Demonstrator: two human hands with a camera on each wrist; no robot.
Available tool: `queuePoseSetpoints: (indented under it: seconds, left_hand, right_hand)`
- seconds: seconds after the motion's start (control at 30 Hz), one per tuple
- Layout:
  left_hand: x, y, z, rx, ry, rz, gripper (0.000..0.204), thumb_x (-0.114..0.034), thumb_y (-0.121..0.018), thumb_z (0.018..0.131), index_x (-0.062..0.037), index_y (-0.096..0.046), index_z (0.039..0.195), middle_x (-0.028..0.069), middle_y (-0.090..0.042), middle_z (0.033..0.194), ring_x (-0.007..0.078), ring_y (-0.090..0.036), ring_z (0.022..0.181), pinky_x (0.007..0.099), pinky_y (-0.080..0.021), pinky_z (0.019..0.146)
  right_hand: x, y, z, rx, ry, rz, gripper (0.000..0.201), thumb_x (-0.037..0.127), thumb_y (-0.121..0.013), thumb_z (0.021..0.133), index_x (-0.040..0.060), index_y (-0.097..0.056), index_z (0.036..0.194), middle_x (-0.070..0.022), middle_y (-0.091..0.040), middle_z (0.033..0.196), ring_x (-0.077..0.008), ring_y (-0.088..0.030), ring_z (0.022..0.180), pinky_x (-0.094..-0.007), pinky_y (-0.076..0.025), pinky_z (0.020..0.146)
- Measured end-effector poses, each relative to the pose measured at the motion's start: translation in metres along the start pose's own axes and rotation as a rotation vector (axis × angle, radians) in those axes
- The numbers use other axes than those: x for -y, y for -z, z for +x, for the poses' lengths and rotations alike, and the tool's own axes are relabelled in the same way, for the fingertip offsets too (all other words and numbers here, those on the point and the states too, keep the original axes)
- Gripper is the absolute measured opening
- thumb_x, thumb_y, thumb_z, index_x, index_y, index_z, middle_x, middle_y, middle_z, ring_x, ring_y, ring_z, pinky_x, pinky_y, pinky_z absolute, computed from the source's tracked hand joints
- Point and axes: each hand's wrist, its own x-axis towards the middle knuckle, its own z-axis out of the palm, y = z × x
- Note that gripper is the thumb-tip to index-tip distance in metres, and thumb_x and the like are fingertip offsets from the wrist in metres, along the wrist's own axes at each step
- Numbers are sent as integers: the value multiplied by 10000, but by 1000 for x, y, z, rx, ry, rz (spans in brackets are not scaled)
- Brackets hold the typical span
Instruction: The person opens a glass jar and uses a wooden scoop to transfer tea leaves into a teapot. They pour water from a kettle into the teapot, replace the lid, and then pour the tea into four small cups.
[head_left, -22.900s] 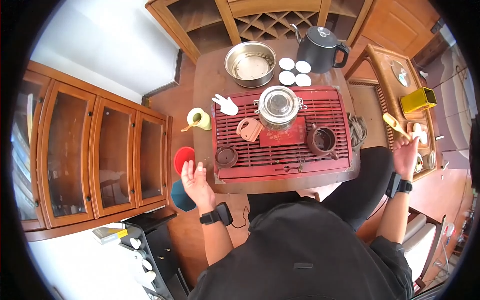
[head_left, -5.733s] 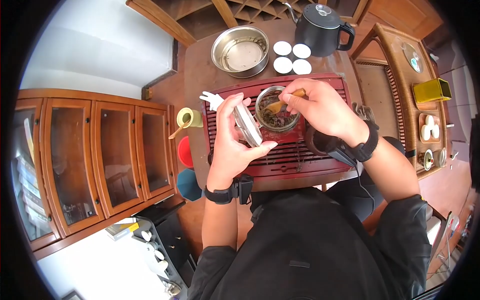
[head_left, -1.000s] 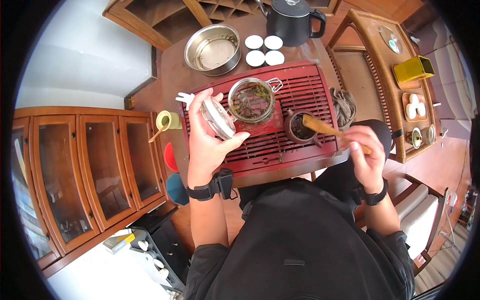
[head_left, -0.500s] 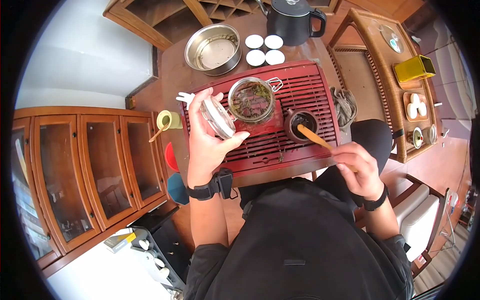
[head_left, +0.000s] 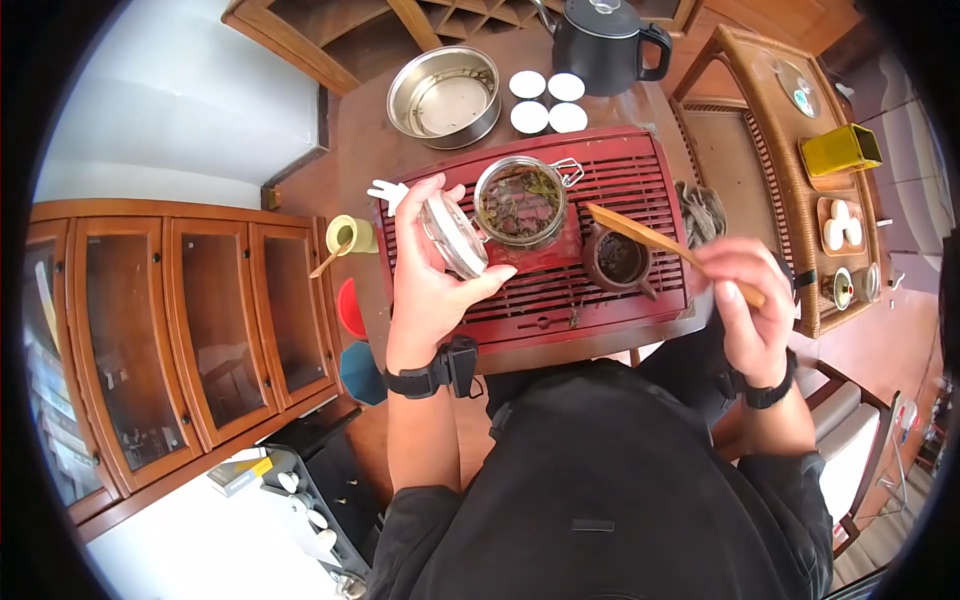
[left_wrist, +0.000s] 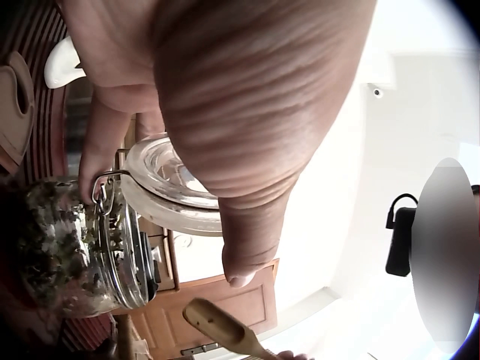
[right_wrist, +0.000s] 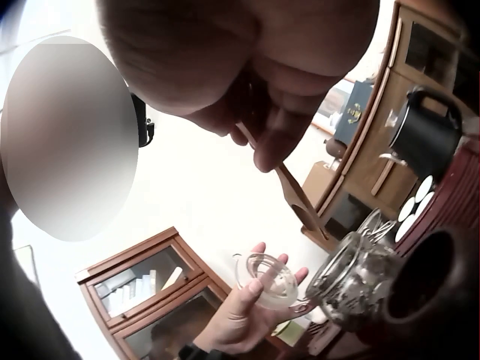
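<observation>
My left hand [head_left: 428, 295] grips the hinged glass lid [head_left: 458, 238] of a clip-top jar [head_left: 520, 205], holding it tilted back, thumb on the near side. Tea leaves show inside the glass jar, which stands on a red slatted tea tray [head_left: 560, 332]. My right hand [head_left: 755, 312] pinches the handle of a wooden tea scoop [head_left: 650, 237]. Its bowl is raised between the jar and a brown clay teapot [head_left: 599, 272]; in the left wrist view the scoop's hollow [left_wrist: 214, 322] looks bare. The lidless teapot has dark leaves inside.
Behind the tray are a metal basin [head_left: 445, 100], several white-topped cups [head_left: 548, 102] and a black kettle [head_left: 605, 50]. A green holder [head_left: 352, 234] with a wooden tool stands left. Right are a grey cloth [head_left: 703, 212] and a rattan stand [head_left: 790, 200].
Earlier the jar was closed; its lid is now held back. Just before, the scoop's tip was in the teapot's mouth; it has since risen out and swung towards the jar. The left hand keeps its grip.
</observation>
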Motion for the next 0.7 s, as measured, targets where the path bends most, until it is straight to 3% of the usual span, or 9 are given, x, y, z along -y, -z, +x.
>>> queuePoseSetpoints:
  seconds: [0.1,0.27,0.37,0.7]
  left_hand:
    - [-1,0,0,1,-10,37,1125,-39,-948,626,-178,-298,1533,83,-332,1545,307,-432,1408,460,-533,1063]
    - [0,-1,-1,-4,-30,39,1122,-72,-959,624,-174,-301,1527,80,-337,1545,306,-440,1405,447,-539,1052]
    - [-2,-2,-1,-9,-24,28,1124,-77,-962,621,-174,-301,1524,74,-341,1545,305,-444,1403,444,-539,1053]
    - [-1,-3,0,-30,-25,22,1114,-52,-965,600,-154,-316,1500,82,-328,1530,280,-448,1371,446,-540,1047]
  right_hand:
    - [3,-21,39,75,49,14,101,4,-629,964,-17,-671,1053,-148,-689,1078,-220,-704,909,-308,-586,784]
    - [-18,-74,71,-60,-233,242,151,118,-654,999,-19,-678,1058,-114,-686,1004,-141,-704,792,-273,-578,697]
    - [-23,-85,76,-105,-304,344,185,147,-648,1010,-26,-677,1065,-89,-676,964,-115,-696,773,-268,-568,673]
    - [-33,-96,87,-93,-311,268,207,163,-645,1014,-35,-670,1067,-82,-659,925,-135,-699,776,-264,-556,673]
